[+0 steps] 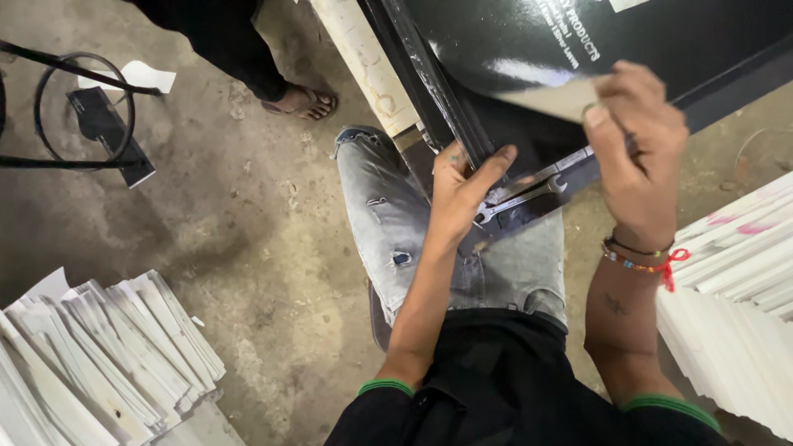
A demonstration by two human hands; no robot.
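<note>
From the head camera, looking down over the person's lap: the left hand [458, 194] is curled around the edge of a black glossy sheet [529, 49], thumb stretched out along the metal clamp bar [529, 188] beneath it. The right hand [636, 144] pinches the sheet's near edge, fingers folded over the top and thumb under. The sheet lies tilted across the grey-jeaned knee [388, 215], resting in the black frame [429, 91].

It looks like the sheet is being seated or squared under that bar (hard to tell which). The next move would call for a steady two-handed hold so the edge stays aligned.

Stacks of white folded sheets [107, 363] lie on the concrete floor [248, 231]; another person's sandalled foot [301, 101] stands nearby.
</note>
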